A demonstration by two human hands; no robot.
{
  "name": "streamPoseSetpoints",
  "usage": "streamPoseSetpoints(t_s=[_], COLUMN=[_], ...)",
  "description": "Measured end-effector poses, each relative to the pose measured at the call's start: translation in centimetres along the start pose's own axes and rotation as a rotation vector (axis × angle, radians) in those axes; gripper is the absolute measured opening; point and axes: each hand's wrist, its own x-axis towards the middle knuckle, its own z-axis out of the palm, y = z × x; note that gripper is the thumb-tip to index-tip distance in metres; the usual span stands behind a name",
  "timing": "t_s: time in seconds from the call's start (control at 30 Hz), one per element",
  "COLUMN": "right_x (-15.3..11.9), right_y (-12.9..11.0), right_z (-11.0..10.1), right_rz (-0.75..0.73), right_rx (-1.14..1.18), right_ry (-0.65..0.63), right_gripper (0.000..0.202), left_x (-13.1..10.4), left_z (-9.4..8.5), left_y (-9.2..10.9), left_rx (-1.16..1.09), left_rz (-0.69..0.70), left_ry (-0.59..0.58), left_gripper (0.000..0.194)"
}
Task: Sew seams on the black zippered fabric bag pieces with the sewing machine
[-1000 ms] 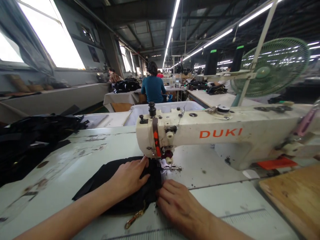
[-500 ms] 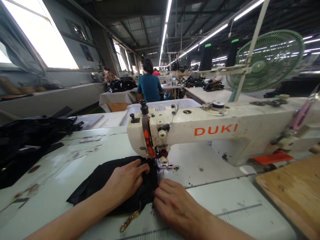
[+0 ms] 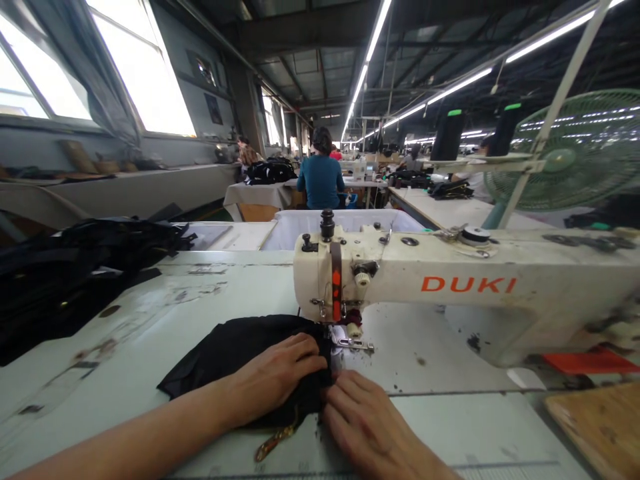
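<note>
A black fabric piece (image 3: pixel 220 350) lies on the pale table, its right edge at the needle area of a white sewing machine (image 3: pixel 390 280). My left hand (image 3: pixel 280 370) rests on top of the fabric, fingers bent and close together, just left of the presser foot. Nearer to me, my right hand (image 3: pixel 357 413) pinches the fabric's right edge with curled fingers; the fingertips are partly hidden. A gold zipper pull (image 3: pixel 274 443) hangs from the fabric's near edge between my forearms and lies on the table.
Dark fabric pieces (image 3: pixel 75 273) are heaped at the left. Behind the machine stands a white bin (image 3: pixel 350 220). A wooden board (image 3: pixel 600 427) lies at the right, near a red item (image 3: pixel 590 362). A person in teal (image 3: pixel 321 180) sits ahead.
The view has turned left, so the machine, fabric and hands appear further right. My left hand lies slightly flatter on the fabric; both hands keep about the same place beside the needle.
</note>
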Motion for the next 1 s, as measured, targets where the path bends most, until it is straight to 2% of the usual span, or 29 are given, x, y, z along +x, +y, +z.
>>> streamPoseSetpoints(t_s=[0.33,0.47,0.63,0.83,1.0], right_x=[-0.3,0.1,0.4,0.8,0.8], right_y=[0.4,0.6,0.8,0.8,1.3], right_z=[0.3,0.2,0.4,0.8,1.1], right_rz=[0.014,-0.028,-0.062,-0.091,-0.098], right_rx=[0.094,0.067,0.030,-0.009,-0.010], right_ry=[-0.038,0.010,0.145,0.244,0.218], right_gripper=[0.015,0.022,0.036,0.038,0.034], left_x=[-0.3,-0.4,-0.5,-0.3,-0.1], left_z=[0.4,1.1,1.6,1.7,1.8], left_y=[0.2,-0.1,-0.3,-0.9,-1.2], left_rx=[-0.036,-0.028,-0.072,-0.090,-0.079], left_rz=[-0.006,0.001,-0.003,0.038,0.035], left_ry=[0.076,0.111,0.146,0.178,0.199], left_gripper=[0.034,0.033,0.031,0.032,0.032])
